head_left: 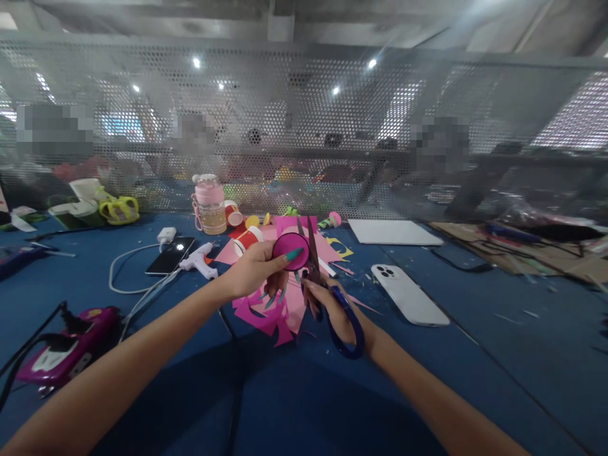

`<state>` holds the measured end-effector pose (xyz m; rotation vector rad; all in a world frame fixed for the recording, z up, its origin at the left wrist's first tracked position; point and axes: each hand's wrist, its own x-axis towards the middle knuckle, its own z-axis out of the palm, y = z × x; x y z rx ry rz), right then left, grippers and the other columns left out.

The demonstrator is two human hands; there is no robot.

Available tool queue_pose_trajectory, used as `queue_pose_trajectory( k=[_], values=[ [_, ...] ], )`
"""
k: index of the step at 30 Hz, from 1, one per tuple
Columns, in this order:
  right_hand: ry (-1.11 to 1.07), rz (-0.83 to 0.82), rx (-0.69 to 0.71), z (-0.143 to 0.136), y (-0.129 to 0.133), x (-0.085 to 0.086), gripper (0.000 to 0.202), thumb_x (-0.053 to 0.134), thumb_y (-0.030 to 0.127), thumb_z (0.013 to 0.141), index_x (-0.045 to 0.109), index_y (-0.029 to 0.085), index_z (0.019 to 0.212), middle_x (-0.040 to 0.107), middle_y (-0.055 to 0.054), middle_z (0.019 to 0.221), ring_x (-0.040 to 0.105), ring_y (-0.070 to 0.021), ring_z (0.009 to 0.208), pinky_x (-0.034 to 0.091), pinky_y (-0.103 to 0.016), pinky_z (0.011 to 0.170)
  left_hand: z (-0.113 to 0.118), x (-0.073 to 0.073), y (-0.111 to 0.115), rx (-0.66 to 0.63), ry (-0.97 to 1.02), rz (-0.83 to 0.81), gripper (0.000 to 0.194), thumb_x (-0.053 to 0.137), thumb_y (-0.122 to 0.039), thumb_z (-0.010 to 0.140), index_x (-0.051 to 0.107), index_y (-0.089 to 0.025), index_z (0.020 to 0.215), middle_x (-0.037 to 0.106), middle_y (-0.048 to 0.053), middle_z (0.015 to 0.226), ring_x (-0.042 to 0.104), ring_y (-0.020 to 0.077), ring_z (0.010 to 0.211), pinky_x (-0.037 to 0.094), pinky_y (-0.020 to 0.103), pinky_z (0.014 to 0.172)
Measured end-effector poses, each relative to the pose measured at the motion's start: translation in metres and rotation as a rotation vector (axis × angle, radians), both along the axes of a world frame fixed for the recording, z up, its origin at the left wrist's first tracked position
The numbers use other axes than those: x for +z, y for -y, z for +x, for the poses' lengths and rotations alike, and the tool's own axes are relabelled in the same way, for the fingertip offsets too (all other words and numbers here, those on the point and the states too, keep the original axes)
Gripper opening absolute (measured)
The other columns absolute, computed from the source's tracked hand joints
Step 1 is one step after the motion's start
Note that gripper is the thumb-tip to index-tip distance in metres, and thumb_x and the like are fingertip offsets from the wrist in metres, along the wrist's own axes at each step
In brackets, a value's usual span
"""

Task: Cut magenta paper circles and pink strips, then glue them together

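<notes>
Between the thumb and fingers of my left hand [259,266] is a round magenta paper disc [289,243] with a dark rim. My right hand [335,307] grips a pair of scissors [349,323] with dark blue handles, its blades parted and pointing up beside the disc's right edge. Whether the blades touch the disc I cannot tell. Below and behind both hands lie magenta paper scraps [259,316] and pink paper [297,304]. Just behind my left hand, a red and white paper cup [247,240] lies on its side.
On the left are a glue gun [199,261], a black phone [171,255], a pink bottle [209,206] and a purple power strip [71,348] with cables. A white phone [408,294] and a white sheet [394,232] lie right. A perforated metal screen [304,95] stands behind.
</notes>
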<state>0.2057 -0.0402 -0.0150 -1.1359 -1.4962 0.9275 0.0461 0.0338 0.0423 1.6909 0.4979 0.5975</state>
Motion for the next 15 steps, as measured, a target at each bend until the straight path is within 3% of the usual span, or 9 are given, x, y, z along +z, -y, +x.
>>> queue_pose_trajectory(
  k=[15],
  values=[
    [-0.063, -0.061, -0.027, -0.0008, 0.002, -0.0016, 0.034, 0.048, 0.054, 0.081, 0.043, 0.022, 0.071, 0.034, 0.008, 0.05, 0.033, -0.0092, 0.042, 0.027, -0.023, 0.04, 0.0016, 0.0016, 0.0045, 0.008, 0.029, -0.025, 0.03, 0.054, -0.027, 0.085, 0.05, -0.013, 0.059, 0.056, -0.003, 0.041, 0.048, 0.0049, 0.029, 0.036, 0.013, 0.03]
  ],
)
